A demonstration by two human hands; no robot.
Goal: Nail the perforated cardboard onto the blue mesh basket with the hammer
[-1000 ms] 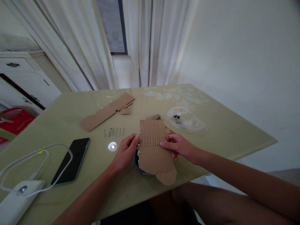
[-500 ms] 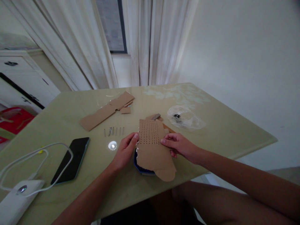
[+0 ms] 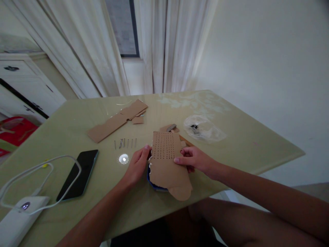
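Barely shifted cardboard (image 3: 167, 164) — hands perhaps edge-gripping

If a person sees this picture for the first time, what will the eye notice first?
First, the brown cardboard sheet with rows of small holes, held at the near table edge between the left hand and right hand. Then the black phone at the left, and the clear plastic bag farther right.

our bare left hand (image 3: 135, 166) and bare right hand (image 3: 194, 160) carry no rings, watch or gloves. both forearms are uncovered, no sleeve reaching the wrists. our knees below the table edge are bare too.
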